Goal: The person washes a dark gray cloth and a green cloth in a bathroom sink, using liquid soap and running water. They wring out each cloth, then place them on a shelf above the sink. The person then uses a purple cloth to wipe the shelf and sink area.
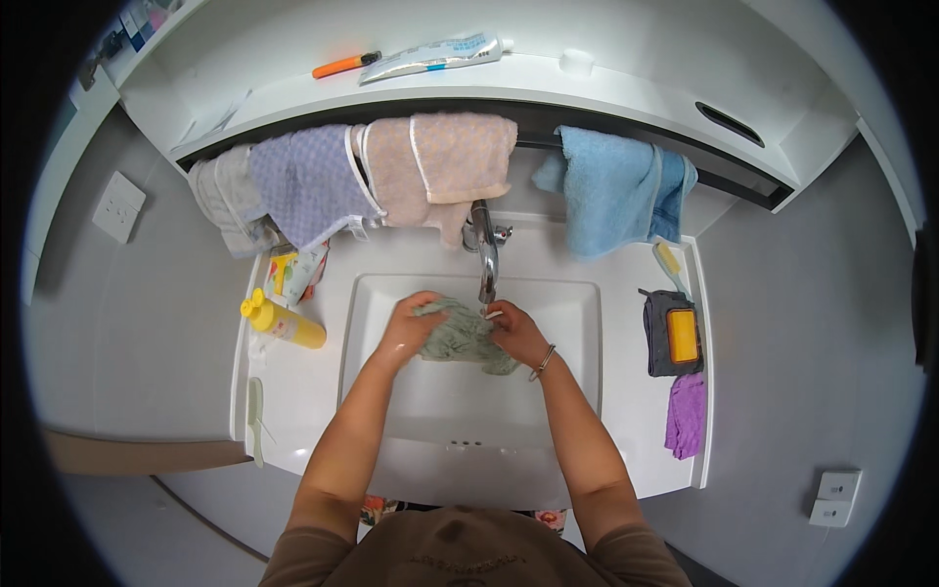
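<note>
A wet-looking, pale green cloth (458,336) hangs bunched between my two hands, over the white sink basin (469,411). My left hand (414,326) grips its left side, fingers curled over the fabric. At the right end, my right hand (515,333) pinches the cloth just below the spout. The chrome faucet (486,256) reaches down from the back rim to right above the cloth, between the hands. Folds hide some of my fingertips. A bracelet circles my right wrist.
On the left counter stand a yellow bottle (284,321) and a pale green comb (256,421). Along the right edge lie a brush (671,266), an orange soap bar (683,336) and a purple cloth (685,416). Towels (313,181) drape from the rail below a shelf holding a tube (435,59).
</note>
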`<state>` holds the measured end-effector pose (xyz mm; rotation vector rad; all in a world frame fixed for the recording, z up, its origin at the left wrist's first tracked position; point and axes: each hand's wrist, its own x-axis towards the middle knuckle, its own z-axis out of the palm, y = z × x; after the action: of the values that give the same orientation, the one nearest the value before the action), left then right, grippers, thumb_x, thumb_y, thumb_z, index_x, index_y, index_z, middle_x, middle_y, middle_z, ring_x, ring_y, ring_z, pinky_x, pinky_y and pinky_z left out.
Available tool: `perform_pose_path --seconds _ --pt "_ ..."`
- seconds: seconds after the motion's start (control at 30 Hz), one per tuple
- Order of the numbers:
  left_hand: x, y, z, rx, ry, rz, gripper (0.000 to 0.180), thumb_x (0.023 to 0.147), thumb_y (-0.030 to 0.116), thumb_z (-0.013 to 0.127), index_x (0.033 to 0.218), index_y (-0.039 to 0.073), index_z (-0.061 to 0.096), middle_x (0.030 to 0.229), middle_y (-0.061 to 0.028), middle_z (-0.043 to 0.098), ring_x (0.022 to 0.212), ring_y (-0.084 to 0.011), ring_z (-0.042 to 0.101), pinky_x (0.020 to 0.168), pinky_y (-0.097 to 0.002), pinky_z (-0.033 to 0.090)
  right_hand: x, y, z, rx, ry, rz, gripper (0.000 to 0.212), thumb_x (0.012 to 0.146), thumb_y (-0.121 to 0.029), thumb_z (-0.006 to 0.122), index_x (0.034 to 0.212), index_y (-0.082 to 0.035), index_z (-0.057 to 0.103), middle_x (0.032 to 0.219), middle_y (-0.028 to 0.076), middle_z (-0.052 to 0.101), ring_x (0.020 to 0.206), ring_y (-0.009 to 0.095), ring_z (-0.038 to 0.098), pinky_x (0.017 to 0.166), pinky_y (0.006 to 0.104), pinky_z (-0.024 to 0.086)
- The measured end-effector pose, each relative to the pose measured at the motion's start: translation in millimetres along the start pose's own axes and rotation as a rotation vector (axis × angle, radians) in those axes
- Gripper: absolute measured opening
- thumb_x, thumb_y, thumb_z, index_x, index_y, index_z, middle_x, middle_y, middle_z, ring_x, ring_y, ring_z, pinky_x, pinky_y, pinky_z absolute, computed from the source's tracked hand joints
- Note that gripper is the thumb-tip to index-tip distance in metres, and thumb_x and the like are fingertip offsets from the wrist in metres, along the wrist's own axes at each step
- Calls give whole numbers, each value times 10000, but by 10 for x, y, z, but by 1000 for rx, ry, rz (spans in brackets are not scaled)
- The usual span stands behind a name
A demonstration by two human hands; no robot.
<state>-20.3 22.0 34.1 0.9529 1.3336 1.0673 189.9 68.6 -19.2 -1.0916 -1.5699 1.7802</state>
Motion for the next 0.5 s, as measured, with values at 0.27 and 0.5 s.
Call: perform_pose_path --seconds 0.27,0.5 --pt "-149 346 130 -550 -184 -184 313 818 75 613 1107 -16 537 1014 -126 617 885 -209 617 795 -324 509 144 273 -9 -151 -273 -56 389 745 -45 658 1119 -11 557 1076 83 597 992 182 543 882 298 427" --pt "5 -283 -67 -585 -78 -332 392 912 170 496 1268 18 437 1156 -104 561 1063 -228 549 893 -349 463 27 517 390 947 364 -19 416 813 -41 531 1219 32 477 1010 62 585 849 167 557 785 296 458"
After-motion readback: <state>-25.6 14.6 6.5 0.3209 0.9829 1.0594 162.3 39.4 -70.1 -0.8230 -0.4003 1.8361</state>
